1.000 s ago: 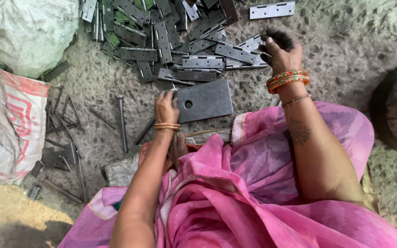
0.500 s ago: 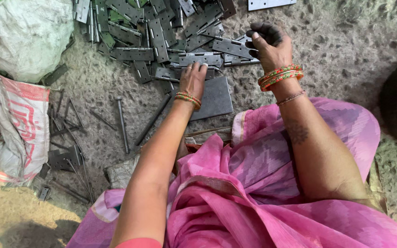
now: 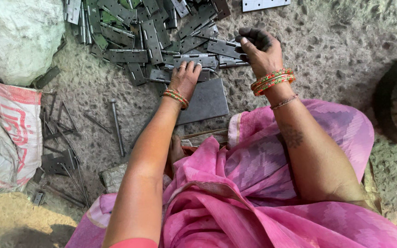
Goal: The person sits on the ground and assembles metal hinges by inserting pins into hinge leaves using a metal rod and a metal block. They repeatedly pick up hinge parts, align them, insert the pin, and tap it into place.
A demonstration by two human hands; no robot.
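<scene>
— Looking down at the floor, what is each hand on?

— Her left hand (image 3: 185, 78) lies flat, fingers spread, on a grey hinge leaf (image 3: 194, 60) at the near edge of the hinge pile (image 3: 134, 41). The right hand (image 3: 260, 48), grimy at the fingertips, has its grip pinching the end of another hinge leaf (image 3: 224, 47) just right of the first.

— How would those leaves handle?

— Stiff stamped steel, I'd judge: flat, thin, punched with screw holes, a rolled knuckle along one long edge. Light singly, not fragile, but sharp-edged and perhaps oily, so slippery. Best taken by the short end or across the flat, as the right hand does.

— And around them?

— A dark square steel plate (image 3: 205, 101) lies just near of the left wrist. Long thin pins (image 3: 116, 124) are scattered left on the rough stony floor (image 3: 345, 55), beside woven sacks (image 3: 10, 119). Pink cloth (image 3: 253, 202) covers her lap.
</scene>
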